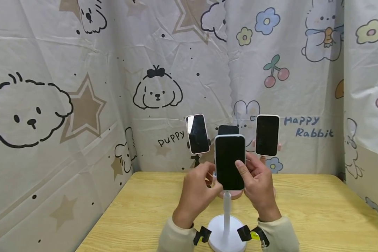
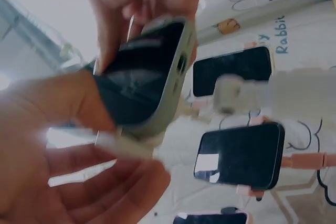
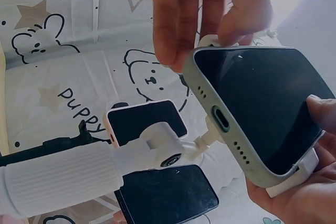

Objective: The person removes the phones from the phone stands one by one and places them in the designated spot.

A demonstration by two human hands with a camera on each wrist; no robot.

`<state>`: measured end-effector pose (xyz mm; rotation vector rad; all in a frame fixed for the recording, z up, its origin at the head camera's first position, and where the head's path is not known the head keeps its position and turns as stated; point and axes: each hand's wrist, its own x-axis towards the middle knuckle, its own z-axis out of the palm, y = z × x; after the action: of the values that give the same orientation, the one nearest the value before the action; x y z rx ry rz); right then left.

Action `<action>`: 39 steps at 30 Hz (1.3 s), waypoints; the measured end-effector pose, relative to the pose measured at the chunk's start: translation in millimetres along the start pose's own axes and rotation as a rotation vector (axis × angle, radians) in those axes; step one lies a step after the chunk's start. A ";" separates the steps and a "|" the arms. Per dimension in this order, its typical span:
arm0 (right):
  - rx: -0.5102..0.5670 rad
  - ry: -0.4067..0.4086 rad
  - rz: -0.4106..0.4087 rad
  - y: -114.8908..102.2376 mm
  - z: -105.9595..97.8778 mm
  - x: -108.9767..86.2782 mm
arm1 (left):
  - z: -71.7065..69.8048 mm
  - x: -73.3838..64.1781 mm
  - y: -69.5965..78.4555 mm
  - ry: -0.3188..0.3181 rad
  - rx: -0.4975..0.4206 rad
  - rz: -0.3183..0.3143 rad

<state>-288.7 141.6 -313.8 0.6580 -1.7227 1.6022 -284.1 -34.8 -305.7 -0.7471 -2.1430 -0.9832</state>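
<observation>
A phone (image 1: 228, 154) in a pale case stands upright, screen toward me, at the head of a white phone stand (image 1: 226, 206) with a round base. My right hand (image 1: 259, 182) grips the phone's right side, thumb pressed on the dark screen and fingers behind. At the left edge, my left hand (image 1: 196, 189) has thumb and fingers curled about the white clamp of the holder, partly hidden in the head view. The left wrist view shows that clamp arm (image 2: 126, 148) between thumb and fingers. A white clamp jaw on the phone's other side appears in the right wrist view.
Behind stand three more phones on holders: a left phone (image 1: 197, 134), a middle phone (image 1: 228, 130) mostly covered, and a right phone (image 1: 267, 135). All rest on a wood-grain table (image 1: 318, 210). Printed curtains (image 1: 157, 140) hang at the back and sides.
</observation>
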 end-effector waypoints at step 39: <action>0.205 -0.185 0.086 -0.8 -19.3 1.4 | -11.0 1.9 -6.1 -0.089 -0.174 -0.039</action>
<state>-286.3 160.8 -312.1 0.8658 -1.7520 1.8449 -286.0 -46.6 -301.4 -0.8488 -2.1744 -1.1888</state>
